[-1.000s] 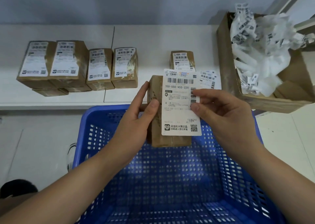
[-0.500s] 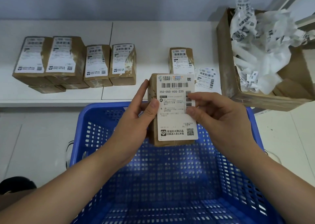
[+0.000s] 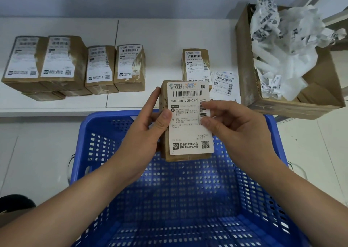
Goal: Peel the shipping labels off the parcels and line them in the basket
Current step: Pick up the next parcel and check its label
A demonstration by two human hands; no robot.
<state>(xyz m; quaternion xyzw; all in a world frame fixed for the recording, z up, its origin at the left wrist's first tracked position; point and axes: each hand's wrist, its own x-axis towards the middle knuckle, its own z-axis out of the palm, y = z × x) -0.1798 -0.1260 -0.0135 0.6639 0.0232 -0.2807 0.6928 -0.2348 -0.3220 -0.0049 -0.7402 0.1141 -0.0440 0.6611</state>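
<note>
From the head view, a brown parcel (image 3: 180, 158) is being gripped above the blue basket (image 3: 273, 152) by the left hand (image 3: 145, 133), while its label (image 3: 190, 118), lifted clear a second ago, is being pinched and laid back down by the right hand (image 3: 235, 128), suggesting relabelling rather than peeling.

head view, looking down (close over hands (image 3: 188, 130))

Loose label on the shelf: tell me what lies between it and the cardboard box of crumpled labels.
In the head view, only bare white shelf separates the loose label from the cardboard box; the stretch is narrow, and nothing sits in it.
</note>
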